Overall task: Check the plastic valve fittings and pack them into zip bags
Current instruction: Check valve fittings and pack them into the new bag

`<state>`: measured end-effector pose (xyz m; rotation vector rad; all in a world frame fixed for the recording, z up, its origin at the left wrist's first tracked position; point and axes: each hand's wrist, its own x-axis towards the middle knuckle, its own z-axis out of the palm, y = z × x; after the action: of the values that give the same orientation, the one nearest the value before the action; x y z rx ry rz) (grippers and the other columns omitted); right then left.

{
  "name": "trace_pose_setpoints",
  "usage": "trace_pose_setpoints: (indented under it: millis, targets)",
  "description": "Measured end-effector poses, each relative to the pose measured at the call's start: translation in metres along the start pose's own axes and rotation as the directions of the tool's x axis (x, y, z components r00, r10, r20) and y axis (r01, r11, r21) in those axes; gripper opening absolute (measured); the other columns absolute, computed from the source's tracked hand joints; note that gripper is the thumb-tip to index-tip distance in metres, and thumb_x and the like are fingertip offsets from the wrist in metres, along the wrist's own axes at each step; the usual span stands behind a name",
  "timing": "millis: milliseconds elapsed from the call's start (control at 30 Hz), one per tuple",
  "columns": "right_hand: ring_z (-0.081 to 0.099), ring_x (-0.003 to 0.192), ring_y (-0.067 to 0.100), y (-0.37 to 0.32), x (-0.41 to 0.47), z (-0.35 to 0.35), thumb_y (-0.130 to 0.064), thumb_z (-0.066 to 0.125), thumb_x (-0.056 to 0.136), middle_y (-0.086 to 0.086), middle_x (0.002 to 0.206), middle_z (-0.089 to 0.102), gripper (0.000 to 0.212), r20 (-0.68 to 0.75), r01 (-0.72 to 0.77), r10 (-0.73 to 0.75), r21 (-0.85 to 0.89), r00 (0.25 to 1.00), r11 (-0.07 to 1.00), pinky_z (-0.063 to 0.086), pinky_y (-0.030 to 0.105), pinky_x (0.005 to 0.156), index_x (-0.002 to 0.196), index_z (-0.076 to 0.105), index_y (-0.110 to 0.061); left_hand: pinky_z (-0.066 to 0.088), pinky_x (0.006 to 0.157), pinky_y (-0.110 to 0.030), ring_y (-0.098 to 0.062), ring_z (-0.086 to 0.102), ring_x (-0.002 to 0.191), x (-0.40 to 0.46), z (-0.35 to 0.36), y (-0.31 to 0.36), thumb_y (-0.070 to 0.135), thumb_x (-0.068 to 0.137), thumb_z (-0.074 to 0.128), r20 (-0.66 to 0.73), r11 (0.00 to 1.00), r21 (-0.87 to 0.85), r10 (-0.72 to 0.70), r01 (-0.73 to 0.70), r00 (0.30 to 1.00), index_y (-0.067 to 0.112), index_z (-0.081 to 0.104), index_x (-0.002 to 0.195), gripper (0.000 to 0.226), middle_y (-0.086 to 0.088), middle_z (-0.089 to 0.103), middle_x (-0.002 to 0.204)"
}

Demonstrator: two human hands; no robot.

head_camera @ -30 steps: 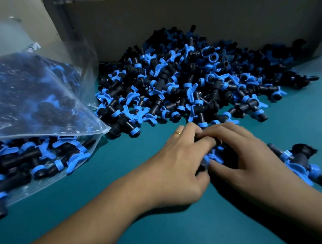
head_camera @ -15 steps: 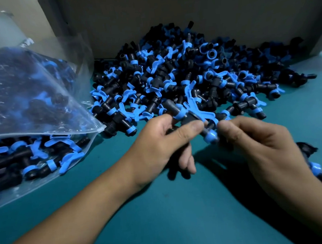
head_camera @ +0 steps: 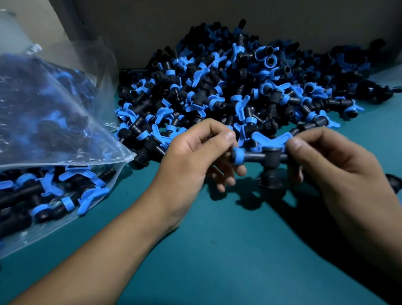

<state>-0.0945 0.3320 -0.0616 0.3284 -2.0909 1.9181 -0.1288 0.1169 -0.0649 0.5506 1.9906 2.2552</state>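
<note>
Desk: teal top (head_camera: 224,256) ran under everything, with a grey wall (head_camera: 281,13) along its back edge.
Bag: a clear zip bag (head_camera: 42,128) lay at the left edge, mouth open toward the middle, stuffed with black-and-blue fittings.
Pile: loose fittings (head_camera: 250,89) were heaped against the back edge.
Left hand: left hand (head_camera: 191,162) pinched the blue-collared end of a held fitting (head_camera: 263,156).
Right hand: right hand (head_camera: 340,170) pinched its other end, raised above the desk's middle, just in front of the pile.
Stray fitting: one (head_camera: 397,184) lay by the right edge.
</note>
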Motion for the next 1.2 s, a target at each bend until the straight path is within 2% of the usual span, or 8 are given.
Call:
trace_pose_setpoints:
  millis: [133, 233, 300, 367, 500, 700, 1067, 1200]
  targets:
    - [0.049, 0.059, 0.007, 0.004, 0.002, -0.001, -0.035, 0.069, 0.092, 0.006, 0.072, 0.055, 0.032, -0.038, -0.073, 0.072, -0.006, 0.997, 0.997, 0.04, 0.012, 0.055, 0.093, 0.06, -0.005, 0.053, 0.056, -0.035, -0.023, 0.068, 0.076, 0.001, 0.001, -0.001, 0.036, 0.094, 0.074, 0.081, 0.996, 0.08, -0.039, 0.032, 0.996, 0.015, 0.06, 0.107, 0.028, -0.011, 0.071, 0.089]
    - [0.059, 0.063, 0.014, 0.004, 0.001, 0.002, -0.035, 0.07, 0.088, 0.011, 0.075, 0.061, 0.036, 0.038, -0.068, 0.066, 0.032, 0.997, 0.997, 0.05, 0.018, 0.061, 0.097, 0.059, -0.002, 0.051, 0.067, -0.027, -0.007, 0.063, 0.085, 0.0, 0.01, -0.008, 0.06, 0.076, 0.078, 0.079, 0.939, 0.344, -0.023, -0.005, 0.997, 0.044, 0.057, 0.126, 0.056, 0.01, 0.065, 0.11]
    - [0.061, 0.064, 0.013, 0.002, 0.0, 0.001, -0.039, 0.071, 0.084, 0.006, 0.076, 0.063, 0.036, 0.047, -0.074, 0.071, 0.067, 0.996, 0.995, 0.053, 0.021, 0.064, 0.096, 0.062, -0.006, 0.042, 0.064, -0.014, 0.002, 0.054, 0.07, -0.002, 0.015, -0.011, 0.067, 0.076, 0.076, 0.116, 0.879, 0.473, 0.002, -0.057, 0.993, 0.051, 0.058, 0.123, 0.053, 0.024, 0.06, 0.095]
    - [0.061, 0.065, 0.012, -0.001, 0.0, 0.0, -0.042, 0.07, 0.085, 0.002, 0.074, 0.063, 0.032, 0.038, -0.104, 0.102, 0.084, 0.994, 0.991, 0.055, 0.021, 0.065, 0.093, 0.065, -0.012, 0.041, 0.056, -0.02, -0.003, 0.049, 0.059, -0.002, 0.015, -0.011, 0.067, 0.081, 0.071, 0.115, 0.845, 0.529, 0.021, -0.079, 0.993, 0.045, 0.062, 0.117, 0.043, 0.025, 0.058, 0.077]
    - [0.06, 0.063, 0.015, 0.001, 0.0, -0.002, -0.036, 0.064, 0.093, 0.003, 0.072, 0.062, 0.025, -0.022, -0.21, 0.219, 0.206, 0.975, 0.956, 0.056, 0.021, 0.06, 0.097, 0.066, -0.011, 0.052, 0.076, -0.055, -0.034, 0.062, 0.076, 0.002, 0.011, -0.012, 0.057, 0.096, 0.061, 0.167, 0.903, 0.429, -0.039, -0.037, 0.985, 0.034, 0.064, 0.116, 0.031, 0.003, 0.074, 0.086]
    - [0.06, 0.065, 0.013, 0.004, 0.001, 0.0, -0.021, 0.063, 0.101, -0.002, 0.072, 0.062, 0.011, -0.007, -0.184, 0.187, 0.155, 0.982, 0.971, 0.055, 0.019, 0.062, 0.096, 0.065, -0.011, 0.042, 0.053, -0.024, -0.014, 0.052, 0.06, 0.004, 0.005, -0.008, 0.023, 0.096, 0.074, 0.003, 0.979, 0.189, 0.073, -0.072, 0.997, 0.019, 0.069, 0.102, 0.008, 0.001, 0.066, 0.075]
    - [0.067, 0.08, 0.017, 0.012, 0.002, 0.0, -0.023, 0.066, 0.092, -0.004, 0.084, 0.067, 0.014, 0.033, -0.089, 0.087, 0.073, 0.996, 0.993, 0.055, 0.028, 0.078, 0.103, 0.064, -0.014, 0.032, 0.045, -0.024, -0.017, 0.046, 0.055, 0.001, 0.002, -0.001, 0.011, 0.087, 0.075, -0.035, 0.994, 0.105, 0.023, -0.019, 0.999, 0.016, 0.068, 0.096, 0.013, 0.0, 0.059, 0.081]
    - [0.067, 0.102, 0.011, 0.009, -0.003, 0.0, 0.008, 0.062, 0.1, -0.01, 0.103, 0.07, 0.029, 0.039, 0.102, -0.097, -0.141, 0.995, 0.985, 0.051, 0.022, 0.09, 0.094, 0.061, -0.02, 0.033, 0.051, -0.026, -0.016, 0.038, 0.056, -0.001, 0.005, -0.001, -0.002, 0.083, 0.071, 0.021, 0.971, 0.228, 0.071, -0.074, 0.997, 0.021, 0.062, 0.089, 0.025, 0.011, 0.059, 0.084]
